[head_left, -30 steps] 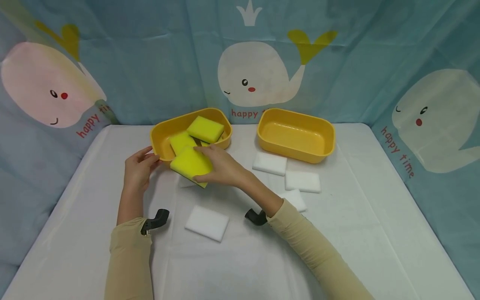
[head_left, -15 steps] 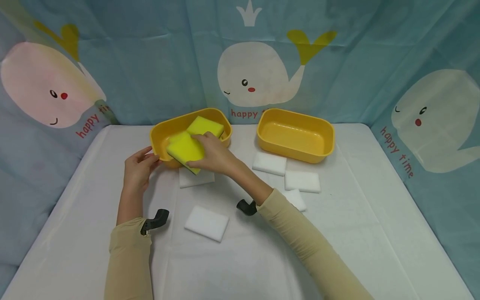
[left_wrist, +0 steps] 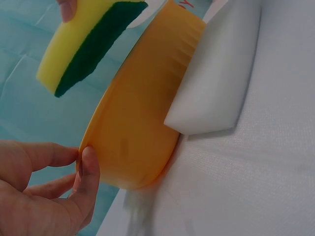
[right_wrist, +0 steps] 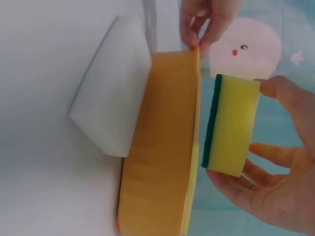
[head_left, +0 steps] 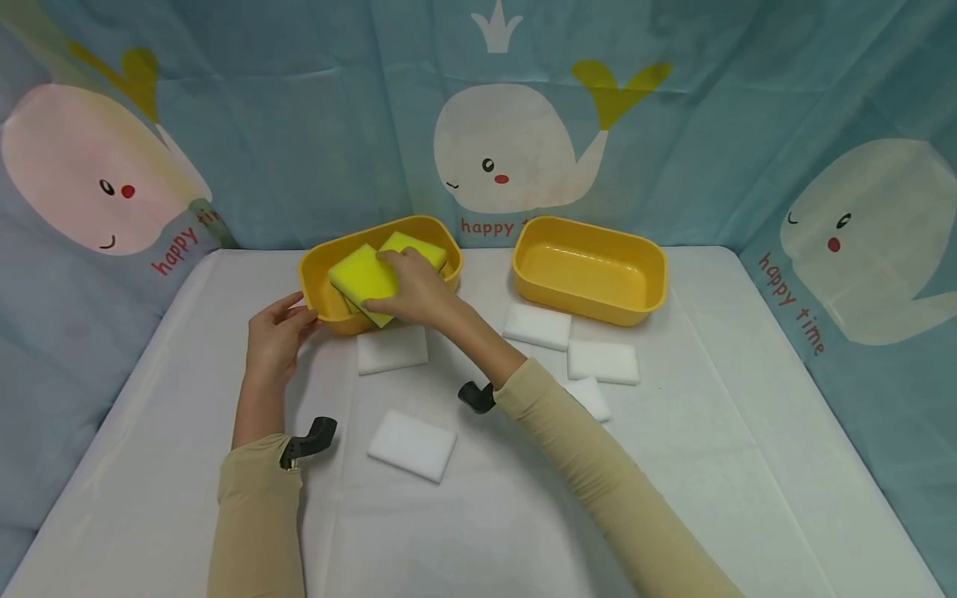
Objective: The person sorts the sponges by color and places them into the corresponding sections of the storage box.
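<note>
In my right hand [head_left: 419, 288] I hold a yellow sponge [head_left: 364, 281] with a dark green scouring side, gripped by its edges above the left yellow tub [head_left: 317, 291]. The right wrist view shows that sponge [right_wrist: 234, 125] green side toward the tub, apart from its rim. Another yellow sponge [head_left: 414, 247] lies in the tub behind it; whatever else is inside is mostly hidden. My left hand [head_left: 275, 342] pinches the tub's left rim between thumb and fingers, seen closely in the left wrist view, where the tub wall [left_wrist: 133, 123] stands beside a white sponge [left_wrist: 216, 73].
A second yellow tub [head_left: 591, 274] with nothing in it stands at the back right. Several white sponges lie on the white table: one against the left tub [head_left: 391, 350], one nearer the front [head_left: 413, 446], others by the right tub [head_left: 603, 362]. A printed curtain [head_left: 314, 124] hangs behind.
My right hand has carried the yellow sponge up and left, from the tub's front edge to over its inside, uncovering the white sponge below. The left hand has stayed on the rim.
</note>
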The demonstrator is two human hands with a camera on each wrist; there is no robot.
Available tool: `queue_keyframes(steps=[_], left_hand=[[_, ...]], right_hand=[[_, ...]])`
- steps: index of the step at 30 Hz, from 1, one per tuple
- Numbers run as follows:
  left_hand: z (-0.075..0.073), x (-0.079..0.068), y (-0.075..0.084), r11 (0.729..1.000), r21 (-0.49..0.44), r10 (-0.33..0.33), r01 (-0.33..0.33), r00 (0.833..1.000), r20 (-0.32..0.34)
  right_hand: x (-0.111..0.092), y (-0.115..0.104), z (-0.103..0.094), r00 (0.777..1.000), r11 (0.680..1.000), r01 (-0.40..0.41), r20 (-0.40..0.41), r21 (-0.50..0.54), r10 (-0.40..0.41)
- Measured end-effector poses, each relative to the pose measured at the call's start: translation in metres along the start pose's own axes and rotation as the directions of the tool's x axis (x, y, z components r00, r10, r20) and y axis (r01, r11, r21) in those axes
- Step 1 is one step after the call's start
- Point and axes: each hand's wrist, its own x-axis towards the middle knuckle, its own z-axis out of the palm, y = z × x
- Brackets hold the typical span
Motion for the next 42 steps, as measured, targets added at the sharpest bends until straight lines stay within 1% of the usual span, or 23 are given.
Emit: queue_keyframes(steps=[6,13,22,26,33,42], left_hand=[[-0.001,0.001,0.0,1.0,0.0,0.0,0.0,1.0,-0.004],[-0.002,0.0,0.0,1.0,0.007,-0.003,0.003,1.0,0.001],[-0.005,0.001,-0.001,1.0,-0.008,0.023,-0.022,0.999,0.036],[-0.005,0.0,-0.001,1.0,-0.006,0.025,-0.025,0.999,0.037],[-0.004,-0.001,0.0,1.0,0.012,0.02,-0.021,0.999,0.032],[-0.004,-0.001,0.0,1.0,-0.005,0.021,-0.02,0.999,0.051]], right_hand=[[0.009,-0.004,0.0,0.999,1.0,-0.031,-0.008,0.003,0.031],[0.022,-0.01,0.001,0.997,0.997,-0.073,0.027,-0.019,0.074],[0.039,-0.019,0.01,0.995,0.995,-0.095,0.025,-0.038,0.096],[0.046,-0.022,0.016,0.994,0.993,-0.107,0.028,-0.053,0.108],[0.053,-0.024,0.025,0.989,0.987,-0.136,0.039,-0.08,0.14],[0.06,-0.023,0.031,0.984,0.98,-0.166,0.04,-0.109,0.171]])
